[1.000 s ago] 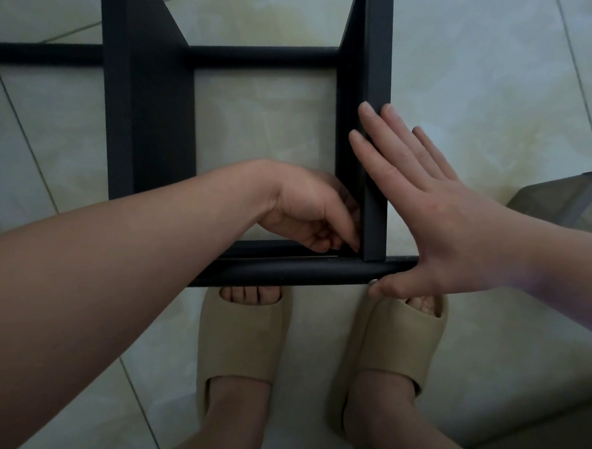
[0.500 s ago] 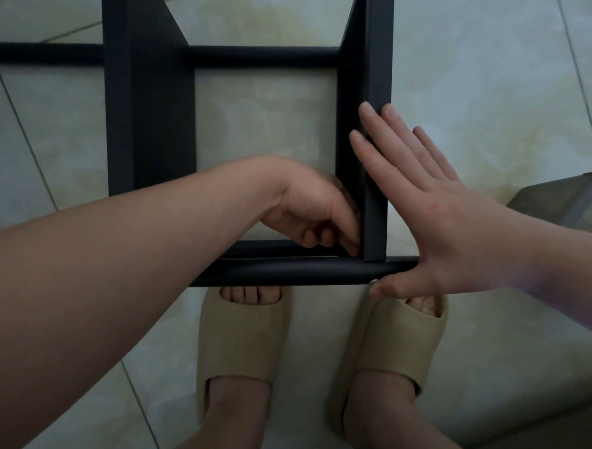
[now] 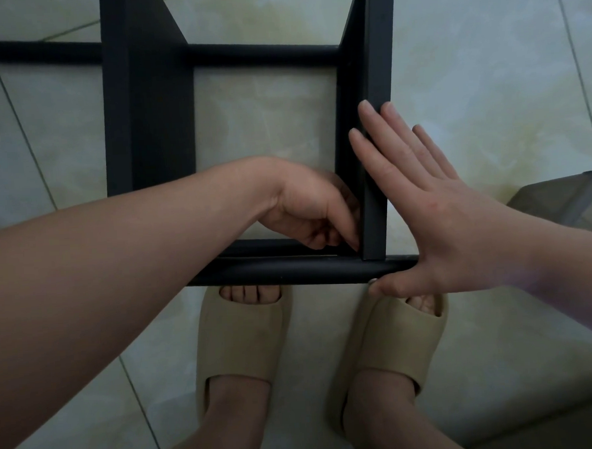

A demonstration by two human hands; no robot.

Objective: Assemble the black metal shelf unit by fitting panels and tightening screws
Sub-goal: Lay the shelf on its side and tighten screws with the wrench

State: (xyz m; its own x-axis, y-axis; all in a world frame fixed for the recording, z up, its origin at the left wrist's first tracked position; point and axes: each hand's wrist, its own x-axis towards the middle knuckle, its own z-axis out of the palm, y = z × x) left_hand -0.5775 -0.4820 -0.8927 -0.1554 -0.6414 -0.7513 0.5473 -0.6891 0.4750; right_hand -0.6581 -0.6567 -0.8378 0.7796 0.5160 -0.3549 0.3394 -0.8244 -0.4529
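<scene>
The shelf unit stands on the floor, centre frame. My right hand lies flat, grip released, against the right panel to brace it. My left hand curls into the inner corner; whether its grip pinches a screw, I cannot tell.

Item: one shelf unit, matte black metal, part-assembled. We find it standing on the tiled floor and see it from above.

Panels: we count two flat ones set on edge. The left panel shows a broad face, the right panel its narrow top edge.

Tubes: we list two round ones lying across the panels.
- The far tube passes the left panel and ends at the right one.
- The near tube meets the right panel's near end and juts just past it.

Together they frame an open square bay.
</scene>
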